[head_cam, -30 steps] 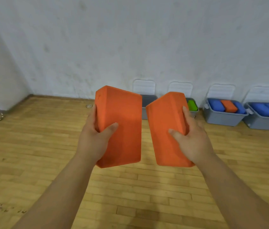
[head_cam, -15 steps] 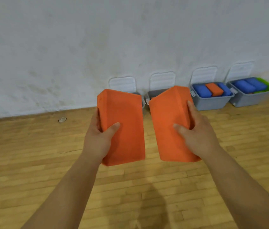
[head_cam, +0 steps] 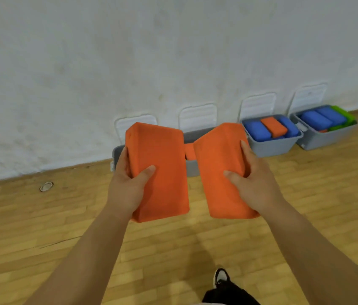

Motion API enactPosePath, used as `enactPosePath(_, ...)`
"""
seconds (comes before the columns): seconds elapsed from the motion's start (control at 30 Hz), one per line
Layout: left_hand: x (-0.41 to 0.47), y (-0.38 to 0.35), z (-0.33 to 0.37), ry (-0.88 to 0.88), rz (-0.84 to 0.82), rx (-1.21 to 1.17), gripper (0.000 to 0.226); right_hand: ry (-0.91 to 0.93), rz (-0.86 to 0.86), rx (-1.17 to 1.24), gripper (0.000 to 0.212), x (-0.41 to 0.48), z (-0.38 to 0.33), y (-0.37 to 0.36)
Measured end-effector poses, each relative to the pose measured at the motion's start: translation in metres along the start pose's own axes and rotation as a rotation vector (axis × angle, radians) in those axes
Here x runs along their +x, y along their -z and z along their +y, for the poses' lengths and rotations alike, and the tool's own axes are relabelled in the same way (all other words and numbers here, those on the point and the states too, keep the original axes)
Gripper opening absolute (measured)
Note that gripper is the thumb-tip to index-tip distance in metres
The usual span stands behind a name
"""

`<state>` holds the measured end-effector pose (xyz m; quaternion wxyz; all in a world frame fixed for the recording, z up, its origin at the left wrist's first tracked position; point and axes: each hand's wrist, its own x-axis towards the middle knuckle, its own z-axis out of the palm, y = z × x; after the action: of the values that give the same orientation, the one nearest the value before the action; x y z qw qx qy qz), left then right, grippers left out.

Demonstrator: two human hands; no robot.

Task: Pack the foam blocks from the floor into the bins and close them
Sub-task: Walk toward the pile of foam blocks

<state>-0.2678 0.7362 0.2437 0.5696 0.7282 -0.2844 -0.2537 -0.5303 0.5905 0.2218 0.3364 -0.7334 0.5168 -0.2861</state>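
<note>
My left hand (head_cam: 127,183) grips an orange foam block (head_cam: 162,172) held upright in front of me. A second orange foam block (head_cam: 217,172) is gripped by my right hand (head_cam: 252,183), tilted a little to the right. Behind the two blocks, mostly hidden, stand two grey bins (head_cam: 190,137) against the wall, with an orange block (head_cam: 189,153) showing in the gap. Further right a grey bin (head_cam: 272,146) holds blue and orange blocks, and the far right bin (head_cam: 327,139) holds blue and green blocks.
White lids (head_cam: 198,116) lean upright on the white wall behind each bin. A small round metal fitting (head_cam: 46,186) sits in the wooden floor at the left. My shoe (head_cam: 221,277) shows at the bottom edge.
The bins have come nearer and shifted toward the middle of the view. Both hands still hold their orange blocks in the same way. My shoe has come into view.
</note>
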Motion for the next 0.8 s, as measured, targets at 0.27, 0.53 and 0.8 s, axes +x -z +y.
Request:
enactPosePath(0.27,0.119,-0.095,0.027,0.071,0.109,-0.007,0.084,0.049,-0.11,-0.103,0.093,0.197,0.014,0.025)
enactPosePath(0.53,0.267,-0.162,0.018,0.178,0.132,0.02,0.084,-0.057,-0.114,-0.051,0.095,0.347,0.059,-0.008)
enactPosePath(0.8,0.458,-0.25,0.002,0.28,-0.007,0.114,0.086,-0.215,-0.094,-0.025,0.092,0.51,0.094,-0.046)
